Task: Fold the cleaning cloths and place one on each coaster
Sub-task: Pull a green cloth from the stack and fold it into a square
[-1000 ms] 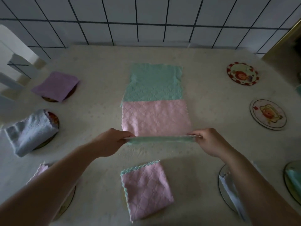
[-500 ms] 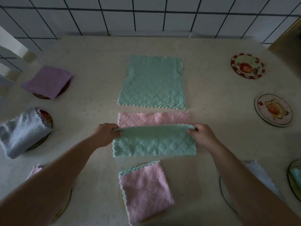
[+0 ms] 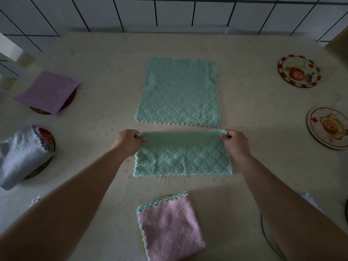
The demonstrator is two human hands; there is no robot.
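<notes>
A green quilted cloth (image 3: pixel 181 157) lies folded in half in the middle of the table. My left hand (image 3: pixel 128 141) pinches its far left corner and my right hand (image 3: pixel 235 141) pinches its far right corner. A second green cloth (image 3: pixel 179 93) lies flat just beyond it. A folded pink cloth (image 3: pixel 170 226) sits on a coaster close to me. At the left, a purple cloth (image 3: pixel 48 91) and a pale blue cloth (image 3: pixel 20 155) each rest on a coaster. Two bare picture coasters, one red-rimmed (image 3: pixel 298 71) and one pale (image 3: pixel 328 128), lie at the right.
The table carries a cream cloth (image 3: pixel 94 59) and ends at a white tiled wall (image 3: pixel 169 12). A white chair (image 3: pixel 7 59) stands at the far left. Another coaster rim (image 3: pixel 265 234) shows under my right forearm, and a pink cloth edge (image 3: pixel 35 200) under my left.
Both hands carried the near edge of the cloth forward over itself. The pink underside is now covered and the cloth lies folded, green side up.
</notes>
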